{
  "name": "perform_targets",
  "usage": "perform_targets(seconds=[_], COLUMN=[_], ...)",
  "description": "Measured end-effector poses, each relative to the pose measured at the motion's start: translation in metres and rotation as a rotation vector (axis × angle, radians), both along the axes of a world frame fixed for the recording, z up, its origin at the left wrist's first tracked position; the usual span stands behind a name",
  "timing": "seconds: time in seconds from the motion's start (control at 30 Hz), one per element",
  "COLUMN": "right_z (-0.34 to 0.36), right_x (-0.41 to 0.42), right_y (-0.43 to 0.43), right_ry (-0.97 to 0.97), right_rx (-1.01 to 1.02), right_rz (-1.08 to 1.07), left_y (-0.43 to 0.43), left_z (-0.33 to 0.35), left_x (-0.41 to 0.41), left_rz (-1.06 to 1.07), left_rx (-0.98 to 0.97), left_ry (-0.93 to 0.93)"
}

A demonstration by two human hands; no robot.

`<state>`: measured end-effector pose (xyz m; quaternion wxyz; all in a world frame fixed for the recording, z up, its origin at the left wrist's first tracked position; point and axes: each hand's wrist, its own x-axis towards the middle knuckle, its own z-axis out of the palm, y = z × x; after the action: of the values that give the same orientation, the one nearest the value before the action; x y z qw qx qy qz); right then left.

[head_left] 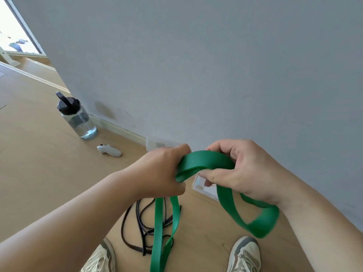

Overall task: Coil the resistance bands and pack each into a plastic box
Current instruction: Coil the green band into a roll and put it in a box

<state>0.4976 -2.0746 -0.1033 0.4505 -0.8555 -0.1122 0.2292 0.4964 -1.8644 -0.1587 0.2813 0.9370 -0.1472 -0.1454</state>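
While the green resistance band (pixel 206 160) is held above the wooden floor (pixel 39 163), its upper span is gripped by the curled fingers of the left hand (pixel 161 169) and pinched by the right hand (pixel 245 173). Two strands are seen hanging from the left hand between the shoes (pixel 245 254), and a loop hangs below the right wrist. A clear plastic box (pixel 204 190) is partly hidden beneath the hands, near the wall (pixel 196 65). Thin black bands (pixel 141 228) lie tangled beside the strands. A water bottle (pixel 78 118) and white controller (pixel 109 150) are set well apart, leftward.
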Motion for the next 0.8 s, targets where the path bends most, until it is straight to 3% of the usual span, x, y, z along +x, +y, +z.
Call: perform_targets(seconds=[0.13,0.27,0.33,0.4,0.53,0.67,0.8], right_z=[-0.003,-0.016,-0.022,-0.024,-0.02,-0.015,-0.02], right_x=[0.006,0.012,0.013,0.012,0.005,0.004,0.003], right_y=[-0.013,-0.033,-0.035,-0.03,-0.008,-0.004,-0.004], right_ry=[0.024,-0.01,0.009,-0.001,-0.029,-0.046,-0.124], right_rx=[-0.01,-0.374,-0.444,-0.382,-0.043,-0.018,0.071], right_rz=[-0.059,-0.007,0.041,0.047,0.068,0.056,0.02], left_y=[0.008,0.018,0.01,0.0,-0.013,-0.009,0.0], left_z=[-0.007,0.004,0.017,0.027,0.032,0.026,0.005], left_x=[0.001,0.002,-0.004,-0.011,-0.018,-0.011,-0.007], left_rz=[0.083,0.165,0.184,0.171,0.103,0.075,0.065], left_rx=[-0.078,-0.217,-0.295,-0.351,-0.32,-0.256,-0.204], left_ry=[0.077,-0.015,-0.082,-0.111,-0.138,-0.152,0.022])
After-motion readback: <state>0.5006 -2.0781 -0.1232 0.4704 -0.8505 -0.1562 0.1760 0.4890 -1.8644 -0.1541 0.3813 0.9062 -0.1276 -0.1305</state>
